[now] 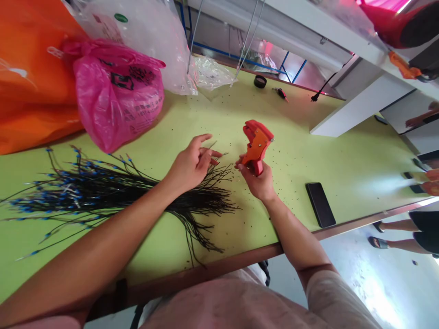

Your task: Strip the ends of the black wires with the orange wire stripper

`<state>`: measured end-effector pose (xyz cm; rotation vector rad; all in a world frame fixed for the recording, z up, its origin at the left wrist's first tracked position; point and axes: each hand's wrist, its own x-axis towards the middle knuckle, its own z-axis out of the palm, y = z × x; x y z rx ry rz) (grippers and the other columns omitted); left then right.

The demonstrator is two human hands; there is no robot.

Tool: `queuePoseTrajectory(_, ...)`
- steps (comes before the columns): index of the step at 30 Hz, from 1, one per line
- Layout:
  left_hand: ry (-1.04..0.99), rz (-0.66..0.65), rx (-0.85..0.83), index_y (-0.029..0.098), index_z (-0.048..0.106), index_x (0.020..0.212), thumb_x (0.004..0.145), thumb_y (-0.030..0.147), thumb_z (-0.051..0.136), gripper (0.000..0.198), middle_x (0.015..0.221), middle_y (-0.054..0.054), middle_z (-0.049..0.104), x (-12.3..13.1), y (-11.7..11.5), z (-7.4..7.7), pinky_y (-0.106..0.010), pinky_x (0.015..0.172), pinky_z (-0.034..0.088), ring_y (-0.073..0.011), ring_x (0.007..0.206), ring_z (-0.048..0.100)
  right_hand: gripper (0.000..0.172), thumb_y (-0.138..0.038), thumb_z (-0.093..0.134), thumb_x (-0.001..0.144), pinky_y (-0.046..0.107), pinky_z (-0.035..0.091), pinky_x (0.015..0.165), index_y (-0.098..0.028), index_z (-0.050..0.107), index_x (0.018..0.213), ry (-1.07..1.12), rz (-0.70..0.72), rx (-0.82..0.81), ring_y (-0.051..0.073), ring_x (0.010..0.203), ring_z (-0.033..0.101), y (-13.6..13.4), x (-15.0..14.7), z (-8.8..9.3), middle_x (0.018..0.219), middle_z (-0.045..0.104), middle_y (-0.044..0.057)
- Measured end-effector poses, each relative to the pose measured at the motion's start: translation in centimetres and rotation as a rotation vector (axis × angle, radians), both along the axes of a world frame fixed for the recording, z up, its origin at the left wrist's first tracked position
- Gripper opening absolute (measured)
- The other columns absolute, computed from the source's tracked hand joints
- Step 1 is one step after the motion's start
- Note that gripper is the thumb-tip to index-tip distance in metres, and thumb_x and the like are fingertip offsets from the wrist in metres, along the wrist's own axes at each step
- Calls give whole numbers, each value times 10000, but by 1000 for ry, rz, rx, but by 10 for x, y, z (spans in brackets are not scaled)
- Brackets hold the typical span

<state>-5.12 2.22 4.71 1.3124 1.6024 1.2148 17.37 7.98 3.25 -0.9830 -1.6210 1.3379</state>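
In the head view, the right hand is closed around the grip of an orange-red wire stripper, fingers pressed together on the handle with the tool's head pointing up, away from the person. Just left of it, the left hand hangs over the tips of a fanned bundle of black wires with blue ferrules at the far ends. Its fingers are loosely curled, with thin wire ends showing by the fingertips; whether they pinch a wire, I cannot tell. Both hands are over a green table strewn with small scraps. Beyond the stripper lie a black roll of tape and small red-handled cutters. To its right is a smartphone, and beyond the left hand sits a pink plastic bag.
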Motion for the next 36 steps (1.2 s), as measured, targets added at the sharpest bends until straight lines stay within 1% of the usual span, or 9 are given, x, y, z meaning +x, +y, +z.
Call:
queuePoseTrajectory(3, 376, 126, -77, 201, 503, 1628, 1058, 405, 584, 611, 1155, -133, 851, -31, 8, -8, -446, 949, 586, -319, 1044, 804, 457, -560, 903, 868, 452, 680, 942, -230, 726, 1130, 52, -72, 2, 227, 973, 785, 9, 4, 3, 1054, 812, 69)
queuePoseTrajectory(7, 760, 218, -118, 171, 715, 1372, 1031, 355, 606, 403, 1164, -189, 779, -63, 8, -14, -496, 941, 555, -445, 1243, 682, 444, -528, 902, 861, 419, 678, 847, -216, 722, 1120, 66, -94, -8, 230, 948, 789, 13, 6, 4, 1020, 810, 72)
queuePoseTrajectory(10, 809, 218, 44, 180, 715, 1404, 1041, 320, 597, 407, 1389, -194, 705, -61, 4, -7, -549, 1069, 523, -487, 1433, 552, 444, -534, 895, 871, 402, 665, 827, -217, 724, 1129, 38, -83, -16, 228, 952, 789, 13, 6, 2, 1034, 812, 75)
queuePoseTrajectory(13, 825, 105, 122, 216, 762, 1342, 1086, 346, 520, 376, 1373, -177, 727, -38, 3, 2, -572, 1166, 481, -447, 1411, 578, 469, -562, 893, 874, 394, 658, 813, -219, 725, 1145, 31, -80, -8, 229, 961, 789, 14, 7, 0, 1050, 814, 77)
queuePoseTrajectory(17, 871, -76, -41, 207, 801, 1229, 1121, 419, 390, 474, 1278, -221, 781, -4, 9, 5, -564, 1018, 552, -434, 1280, 661, 505, -603, 890, 872, 395, 655, 780, -218, 715, 1147, 51, -80, 12, 231, 942, 788, 17, 8, 0, 1038, 806, 78)
queuePoseTrajectory(20, 908, -6, -154, 120, 728, 1381, 1103, 531, 412, 589, 1393, -314, 729, 1, 11, 2, -588, 966, 568, -507, 1318, 658, 507, -615, 890, 871, 375, 641, 738, -223, 715, 1142, 55, -79, 19, 229, 936, 784, 18, 9, 2, 1030, 797, 77)
queuePoseTrajectory(25, 919, -112, -320, 70, 685, 1409, 841, 916, 671, 1019, 1385, -375, 711, -6, 4, 1, -622, 1053, 561, -587, 1353, 640, 488, -595, 880, 881, 365, 637, 741, -214, 718, 1141, 103, -85, 19, 223, 931, 778, 17, 10, 8, 1013, 797, 73)
queuePoseTrajectory(31, 1026, -210, -410, 41, 702, 1348, 995, 363, 577, 494, 1358, -340, 736, 26, -3, 6, -539, 1013, 589, -493, 1323, 686, 430, -551, 874, 889, 393, 652, 797, -217, 716, 1108, 101, -73, 28, 223, 942, 773, 17, 12, 13, 1037, 803, 84)
queuePoseTrajectory(36, 1002, -106, -340, 1, 687, 1320, 997, 242, 485, 451, 1319, -373, 733, 27, 1, 1, -528, 930, 592, -499, 1220, 741, 376, -479, 887, 859, 384, 652, 793, -205, 723, 1056, 134, -92, 18, 217, 924, 780, 20, 13, 16, 1050, 817, 95)
